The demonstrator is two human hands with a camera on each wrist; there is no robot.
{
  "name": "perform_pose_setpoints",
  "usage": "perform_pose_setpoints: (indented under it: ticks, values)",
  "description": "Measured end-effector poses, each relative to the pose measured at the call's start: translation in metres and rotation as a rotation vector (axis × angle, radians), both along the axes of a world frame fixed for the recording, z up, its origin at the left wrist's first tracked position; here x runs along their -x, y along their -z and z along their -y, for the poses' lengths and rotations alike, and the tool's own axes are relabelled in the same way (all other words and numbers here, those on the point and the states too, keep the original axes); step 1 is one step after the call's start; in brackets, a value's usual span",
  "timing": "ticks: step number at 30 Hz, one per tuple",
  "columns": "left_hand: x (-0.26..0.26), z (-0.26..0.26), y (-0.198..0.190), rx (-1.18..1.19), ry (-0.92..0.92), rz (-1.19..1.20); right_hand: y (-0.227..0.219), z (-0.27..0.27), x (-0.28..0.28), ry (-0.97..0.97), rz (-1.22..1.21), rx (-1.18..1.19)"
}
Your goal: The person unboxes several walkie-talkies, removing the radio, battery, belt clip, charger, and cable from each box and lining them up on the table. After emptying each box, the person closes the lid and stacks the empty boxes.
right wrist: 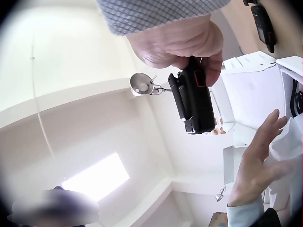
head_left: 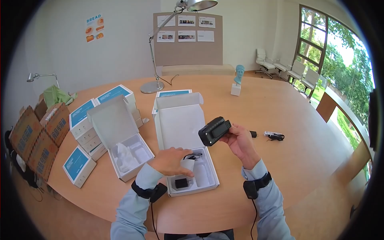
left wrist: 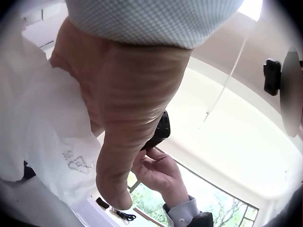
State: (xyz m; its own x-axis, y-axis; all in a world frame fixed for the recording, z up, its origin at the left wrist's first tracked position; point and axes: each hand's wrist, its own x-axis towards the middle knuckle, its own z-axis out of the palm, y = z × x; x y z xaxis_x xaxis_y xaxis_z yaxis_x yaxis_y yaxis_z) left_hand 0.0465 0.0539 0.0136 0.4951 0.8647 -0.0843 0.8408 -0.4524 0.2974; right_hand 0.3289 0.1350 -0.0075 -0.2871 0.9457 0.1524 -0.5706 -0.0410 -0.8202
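Nearest us, an open white box (head_left: 195, 192) stands on the wooden table (head_left: 300, 168), with a black power adapter (head_left: 181, 183) and a coiled black cable (head_left: 194, 157) in its compartments. Over it we see the left hand (head_left: 170, 161), its thumb and fingers apart beside a white plastic bag (right wrist: 289, 142); whether they touch the bag we cannot tell. The right hand (head_left: 241, 147) is clamped on one end of a black handheld device (head_left: 214, 131), which it holds raised above the table, just right of the box's lid. To our left sits a second open white box (head_left: 114, 120); beyond the right hand lies another black cable (head_left: 276, 137). Farther off stand a desk lamp (head_left: 152, 87), a blue bust (head_left: 239, 75) and a pinboard (head_left: 188, 52).
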Motion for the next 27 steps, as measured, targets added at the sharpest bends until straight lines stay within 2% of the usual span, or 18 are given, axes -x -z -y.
perform_pose_setpoints:
  ticks: [1, 3, 4, 6, 7, 9, 15, 22, 26, 27]
  values:
    - [0.000, -0.001, 0.001, -0.002, -0.001, 0.001, -0.001, 0.000, 0.000, -0.012, 0.000, -0.001]
    - [-0.002, -0.004, 0.005, -0.138, -0.049, 0.321, 0.000, 0.001, 0.001, -0.021, -0.002, 0.003]
    - [-0.007, -0.003, 0.003, -0.138, -0.051, 0.321, 0.000, 0.002, 0.002, -0.029, -0.004, 0.011]
    - [-0.026, 0.006, -0.007, 0.006, -0.077, 0.994, -0.003, 0.008, 0.006, -0.033, -0.008, 0.013]
    - [-0.033, 0.011, -0.012, 0.006, -0.080, 0.997, -0.005, 0.010, 0.008, -0.038, -0.010, 0.013]
    - [-0.045, 0.021, -0.017, 0.264, 0.006, 1.331, -0.004, 0.012, 0.012, -0.050, 0.002, 0.016]
    - [-0.047, 0.018, -0.015, 0.438, 0.025, 1.451, 0.002, 0.011, 0.016, -0.055, 0.009, 0.008]
    - [-0.049, 0.018, -0.010, 0.408, 0.049, 1.451, -0.004, 0.018, 0.019, -0.024, 0.021, -0.009]
    - [-0.051, 0.015, 0.000, 0.371, 0.003, 1.489, -0.006, 0.021, 0.023, 0.022, 0.049, -0.010]
    - [-0.052, 0.015, 0.002, 0.352, -0.014, 1.497, -0.008, 0.023, 0.024, 0.092, 0.179, -0.028]
